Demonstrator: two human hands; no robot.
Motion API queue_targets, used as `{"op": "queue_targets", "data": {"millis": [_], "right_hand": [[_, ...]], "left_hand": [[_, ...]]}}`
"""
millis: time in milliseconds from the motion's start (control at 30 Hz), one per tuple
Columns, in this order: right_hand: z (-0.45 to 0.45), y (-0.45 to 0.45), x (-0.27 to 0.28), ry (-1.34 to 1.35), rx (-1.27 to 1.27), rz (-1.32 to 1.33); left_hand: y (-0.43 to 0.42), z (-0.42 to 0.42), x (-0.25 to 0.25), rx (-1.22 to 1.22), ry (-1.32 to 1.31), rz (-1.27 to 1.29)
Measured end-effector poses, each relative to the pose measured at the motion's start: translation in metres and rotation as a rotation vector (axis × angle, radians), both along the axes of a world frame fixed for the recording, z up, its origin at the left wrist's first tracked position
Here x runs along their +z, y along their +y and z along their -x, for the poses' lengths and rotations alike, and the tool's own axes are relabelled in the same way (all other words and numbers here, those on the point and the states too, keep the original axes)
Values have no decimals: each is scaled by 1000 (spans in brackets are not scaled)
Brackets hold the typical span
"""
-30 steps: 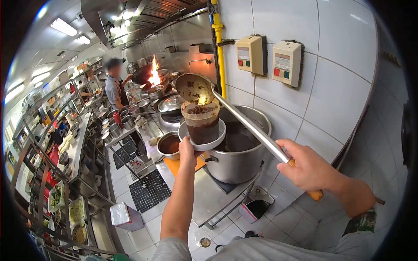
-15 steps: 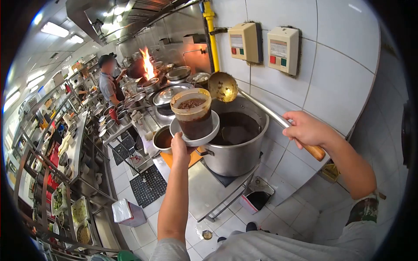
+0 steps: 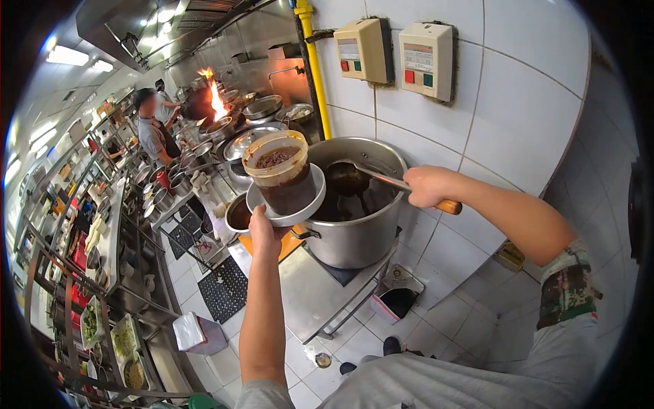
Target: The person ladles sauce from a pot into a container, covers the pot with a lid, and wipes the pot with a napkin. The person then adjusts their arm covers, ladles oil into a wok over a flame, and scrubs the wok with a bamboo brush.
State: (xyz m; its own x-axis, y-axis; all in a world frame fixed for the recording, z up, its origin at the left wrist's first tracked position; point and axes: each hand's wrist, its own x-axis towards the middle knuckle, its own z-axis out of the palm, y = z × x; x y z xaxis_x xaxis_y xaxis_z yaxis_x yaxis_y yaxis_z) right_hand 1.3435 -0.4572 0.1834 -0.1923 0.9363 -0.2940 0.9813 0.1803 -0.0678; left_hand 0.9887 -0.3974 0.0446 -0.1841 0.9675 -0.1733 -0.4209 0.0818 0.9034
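Observation:
My left hand (image 3: 264,230) grips the rim of a white bowl (image 3: 315,204). On that bowl stands a clear plastic tub (image 3: 281,178) filled with a dark, reddish-brown sauce or chili mixture. My right hand (image 3: 430,187) is closed round the handle of a ladle (image 3: 388,180) with a wooden end. The ladle's cup is down in the dark liquid (image 3: 354,204) inside a large metal stockpot (image 3: 354,245). The tub and bowl are held just left of the stockpot's rim, partly covering it.
A bowl of brown liquid (image 3: 238,213) sits behind my left hand. Flames (image 3: 216,102) rise from a wok station, where another person (image 3: 155,129) stands. Two switch boxes (image 3: 428,63) and a yellow pipe (image 3: 317,82) are on the wall. A bin (image 3: 199,334) stands on the floor.
The ladle has come down from above the pot's rim into the dark liquid, my right hand lowering with it. My left hand still holds the bowl and tub.

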Motion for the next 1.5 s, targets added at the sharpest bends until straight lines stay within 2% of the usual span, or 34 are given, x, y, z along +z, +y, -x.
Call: {"op": "queue_targets", "data": {"millis": [167,400,500,633,933,1033,1133,1500], "right_hand": [[20,27,2,-81,5,177],[-9,53,-13,776,-470,529],[-29,44,-12,1190,-687,808],[-42,18,0,1505,-754,919],[-37,-28,35,1740,-697,989],[-22,-44,47,1750,-690,903],[-17,-46,54,1822,-624,969],[7,-56,90,1846,-636,873]], "left_hand": [[-3,-3,5,16,7,29],[-9,-6,9,52,13,33],[-6,-5,5,46,-3,45],[1,0,-3,45,-13,11],[-2,-1,-1,12,-26,-1],[-1,1,0,-2,6,-7],[1,3,-4,-7,19,-1],[-3,2,1,-16,-1,-6]]}}
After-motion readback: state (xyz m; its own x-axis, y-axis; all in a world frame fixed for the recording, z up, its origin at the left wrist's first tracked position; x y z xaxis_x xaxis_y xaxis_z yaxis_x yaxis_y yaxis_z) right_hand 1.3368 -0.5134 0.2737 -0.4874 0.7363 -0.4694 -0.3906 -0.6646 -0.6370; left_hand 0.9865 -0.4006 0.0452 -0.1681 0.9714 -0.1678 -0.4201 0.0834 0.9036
